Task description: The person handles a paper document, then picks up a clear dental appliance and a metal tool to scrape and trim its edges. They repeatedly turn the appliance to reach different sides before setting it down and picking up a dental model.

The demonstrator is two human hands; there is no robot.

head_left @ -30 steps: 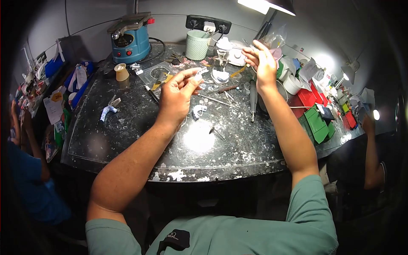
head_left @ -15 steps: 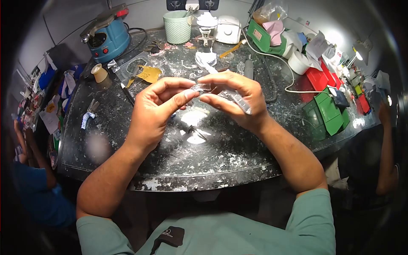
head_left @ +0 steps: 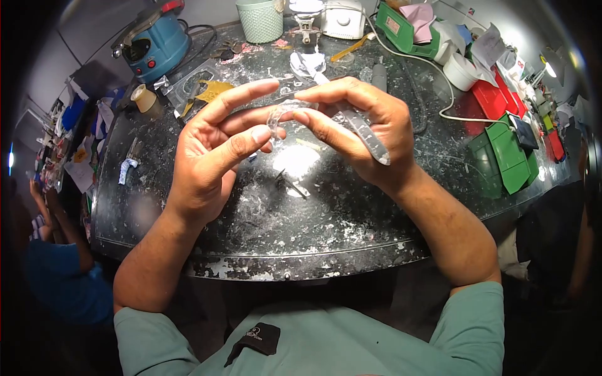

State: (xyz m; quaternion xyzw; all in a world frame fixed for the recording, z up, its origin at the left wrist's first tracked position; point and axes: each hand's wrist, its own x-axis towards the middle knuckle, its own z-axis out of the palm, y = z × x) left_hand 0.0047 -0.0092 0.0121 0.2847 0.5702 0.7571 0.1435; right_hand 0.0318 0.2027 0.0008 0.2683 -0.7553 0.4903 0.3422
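A clear, curved plastic dental tray (head_left: 276, 115) is pinched between the thumb and index finger of my right hand (head_left: 370, 128). A flat grey metal tool handle (head_left: 370, 139) with marks along it also lies inside that hand, slanting down across the palm. My left hand (head_left: 216, 141) is at the tray's left end with thumb and index finger spread apart. Its thumb tip is close to the tray's edge, and another finger reaches behind the tray. Below the hands, a small dark pointed tool (head_left: 293, 185) lies on the black worktop (head_left: 251, 232).
A blue machine (head_left: 153, 47) stands at the back left. Near it are a small cream cup (head_left: 143, 98) and a yellow sheet (head_left: 214, 91). A pale green basket (head_left: 259, 22) and a white unit (head_left: 343, 20) stand behind. Green (head_left: 509, 156) and red (head_left: 492, 100) bins line the right. Other people sit on both sides.
My left index finger and thumb have come off the tray and spread apart. The tray now shows more clearly in my right pinch. The view has tilted down slightly.
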